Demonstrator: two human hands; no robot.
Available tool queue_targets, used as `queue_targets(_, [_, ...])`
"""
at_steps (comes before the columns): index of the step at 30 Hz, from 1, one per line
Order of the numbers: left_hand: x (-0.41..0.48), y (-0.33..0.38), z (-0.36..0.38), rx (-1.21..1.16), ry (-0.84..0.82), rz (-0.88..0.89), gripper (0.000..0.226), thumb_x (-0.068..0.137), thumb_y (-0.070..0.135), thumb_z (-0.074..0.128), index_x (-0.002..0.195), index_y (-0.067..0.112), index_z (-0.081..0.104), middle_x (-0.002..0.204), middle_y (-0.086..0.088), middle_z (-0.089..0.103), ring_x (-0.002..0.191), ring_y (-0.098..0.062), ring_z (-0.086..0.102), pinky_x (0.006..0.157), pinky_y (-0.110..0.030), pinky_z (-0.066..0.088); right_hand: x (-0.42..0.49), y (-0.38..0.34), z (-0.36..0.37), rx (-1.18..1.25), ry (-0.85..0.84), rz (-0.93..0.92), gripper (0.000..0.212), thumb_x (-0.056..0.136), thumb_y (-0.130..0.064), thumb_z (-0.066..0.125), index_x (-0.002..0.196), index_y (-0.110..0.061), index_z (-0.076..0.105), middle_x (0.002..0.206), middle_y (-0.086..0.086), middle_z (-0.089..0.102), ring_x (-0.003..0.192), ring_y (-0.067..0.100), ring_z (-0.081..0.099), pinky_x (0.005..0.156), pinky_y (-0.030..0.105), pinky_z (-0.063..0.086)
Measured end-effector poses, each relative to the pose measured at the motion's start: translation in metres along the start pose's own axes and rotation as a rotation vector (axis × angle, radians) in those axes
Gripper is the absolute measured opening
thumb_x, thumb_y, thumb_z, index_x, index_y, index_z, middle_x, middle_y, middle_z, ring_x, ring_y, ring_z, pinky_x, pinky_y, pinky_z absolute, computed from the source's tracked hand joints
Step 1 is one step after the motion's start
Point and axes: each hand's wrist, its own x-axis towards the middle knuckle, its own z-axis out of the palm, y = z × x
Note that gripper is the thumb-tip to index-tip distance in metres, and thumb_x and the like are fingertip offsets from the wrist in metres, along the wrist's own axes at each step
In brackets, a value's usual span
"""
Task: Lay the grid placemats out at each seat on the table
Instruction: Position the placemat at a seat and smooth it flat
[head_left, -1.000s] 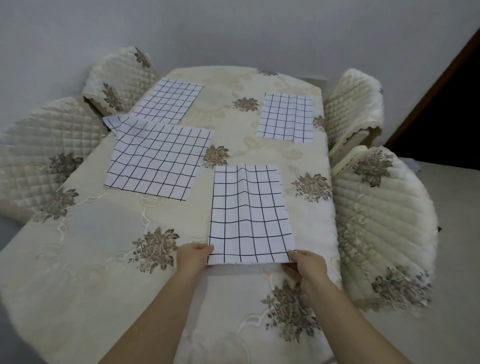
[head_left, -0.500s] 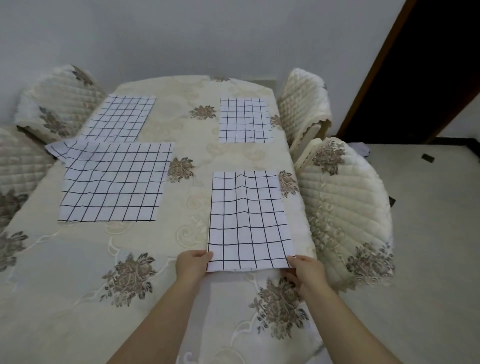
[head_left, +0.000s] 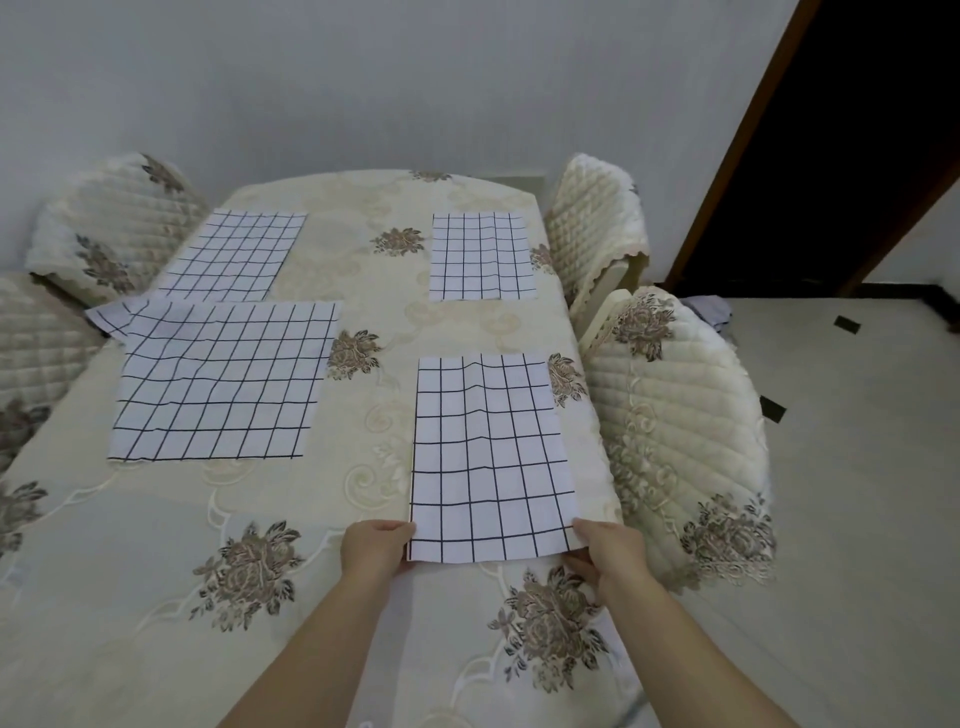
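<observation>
Placemat (head_left: 491, 457) farther right, in both hands (head_left: 375, 546)

- A plain, pale grey-white wall (head_left: 363, 78) fills the view from 10 to 1 o'clock, evenly lit.
- At 2 o'clock a dark, unlit doorway (head_left: 857, 130) stands within a brown wooden frame (head_left: 737, 156).
- Pale floor (head_left: 857, 545) spreads from 3 to 5 o'clock, with two small dark marks (head_left: 847, 325) on it and a dark skirting strip (head_left: 904, 288) along the wall's foot.
- The tabletop (head_left: 130, 597) wears a cream cloth embroidered with brown flowers.
- Four chairs in quilted cream covers with the same flowers are drawn up to it: far left chair (head_left: 114, 218) at 10, near left chair (head_left: 36, 338) at 9, far right chair (head_left: 597, 218) at 1, near right chair (head_left: 675, 415) at 3 o'clock.
</observation>
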Motion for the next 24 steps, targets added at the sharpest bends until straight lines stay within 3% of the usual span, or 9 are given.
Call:
queue_targets(7, [0.01, 0.003, -0.001, 0.031, -0.001, 0.023, 0.003, 0.076, 0.007, 0.072, 0.075, 0.005, 0.072, 0.079, -0.018, 0.073, 0.079, -0.036, 0.072, 0.078, -0.051, 0.059, 0.005, -0.006, -0.002, 0.012, -0.026, -0.01, 0.007, 0.085, 0.0, 0.067, 0.083, 0.005, 0.063, 0.092, 0.026, 0.066, 0.088, 0.04, 0.066, 0.069, 0.047, 0.058])
queue_targets(11, [0.011, 0.018, 0.001, -0.022, -0.013, 0.048, 0.003, 0.081, -0.001, 0.067, 0.082, -0.002, 0.069, 0.077, -0.018, 0.07, 0.069, -0.03, 0.066, 0.071, -0.039, 0.059, 0.011, -0.013, 0.0, -0.054, -0.041, -0.042, 0.011, 0.083, -0.007, 0.071, 0.086, 0.004, 0.066, 0.097, 0.026, 0.068, 0.088, 0.041, 0.067, 0.076, 0.059, 0.056])
queue_targets(14, [0.018, 0.032, 0.004, -0.044, -0.04, 0.072, 0.006, 0.083, -0.002, 0.065, 0.089, -0.003, 0.066, 0.079, -0.017, 0.068, 0.07, -0.028, 0.065, 0.069, -0.034, 0.057, 0.019, -0.024, 0.006, -0.096, -0.073, -0.078, 0.016, 0.083, -0.01, 0.07, 0.09, 0.004, 0.067, 0.1, 0.026, 0.069, 0.089, 0.039, 0.068, 0.08, 0.053, 0.056])
queue_targets(19, [0.035, 0.054, 0.009, -0.034, -0.091, 0.1, 0.007, 0.083, -0.003, 0.066, 0.089, 0.0, 0.064, 0.079, -0.015, 0.067, 0.073, -0.025, 0.065, 0.067, -0.029, 0.056, 0.029, -0.05, 0.02, -0.16, -0.123, -0.128, 0.014, 0.086, -0.009, 0.068, 0.083, 0.004, 0.065, 0.089, 0.023, 0.067, 0.077, 0.033, 0.064, 0.067, 0.038, 0.056])
queue_targets(21, [0.044, 0.062, 0.013, -0.023, -0.094, 0.096, 0.015, 0.083, -0.002, 0.068, 0.097, -0.003, 0.064, 0.085, -0.018, 0.067, 0.077, -0.028, 0.065, 0.072, -0.033, 0.055, 0.038, -0.059, 0.027, -0.203, -0.137, -0.149, 0.013, 0.086, -0.01, 0.068, 0.082, 0.003, 0.066, 0.084, 0.02, 0.066, 0.075, 0.031, 0.064, 0.066, 0.037, 0.055])
queue_targets(24, [0.057, 0.073, 0.018, 0.001, -0.096, 0.098, 0.02, 0.082, -0.003, 0.068, 0.101, -0.004, 0.063, 0.093, -0.022, 0.065, 0.082, -0.03, 0.063, 0.075, -0.036, 0.055, 0.052, -0.07, 0.038, -0.286, -0.118, -0.203, 0.015, 0.083, -0.014, 0.072, 0.084, 0.001, 0.068, 0.092, 0.022, 0.069, 0.087, 0.032, 0.065, 0.08, 0.041, 0.054])
